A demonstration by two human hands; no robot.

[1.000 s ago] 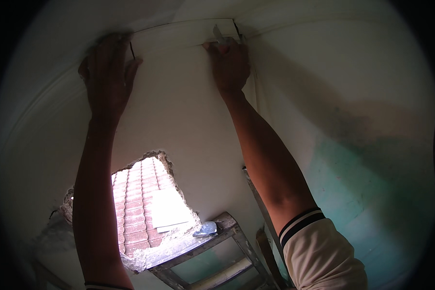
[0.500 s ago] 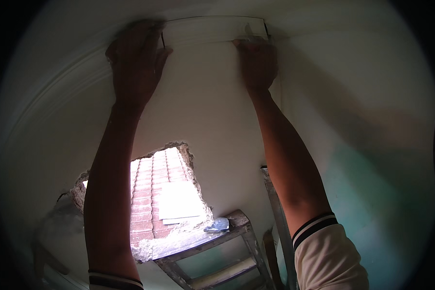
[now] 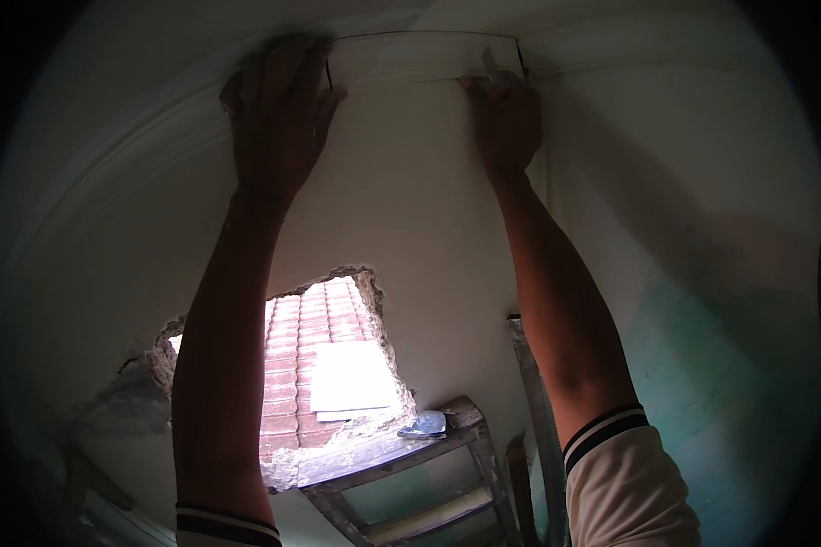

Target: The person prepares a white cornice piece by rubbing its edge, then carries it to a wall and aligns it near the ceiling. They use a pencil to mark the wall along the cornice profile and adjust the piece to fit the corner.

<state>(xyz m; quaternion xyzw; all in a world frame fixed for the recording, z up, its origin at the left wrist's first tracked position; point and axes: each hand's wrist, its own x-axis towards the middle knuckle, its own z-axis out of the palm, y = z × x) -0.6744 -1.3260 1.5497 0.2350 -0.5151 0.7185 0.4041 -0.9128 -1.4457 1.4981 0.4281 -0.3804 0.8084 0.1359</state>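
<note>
At the frame's top centre, the pale moulding strip could slip or chip if the left hand, thumb spread from its fingers, and the right hand, fingers curled around a thin blade, press unevenly.

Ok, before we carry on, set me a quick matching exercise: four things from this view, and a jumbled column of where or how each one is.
1. left hand
2. right hand
3. roof tiles
4. bluish object

A. beside the lower right corner of the ragged hole
B. at the left end of the moulding piece
C. reddish, seen outside
D. gripping a thin blade

Pairs: 1-B, 2-D, 3-C, 4-A
</note>
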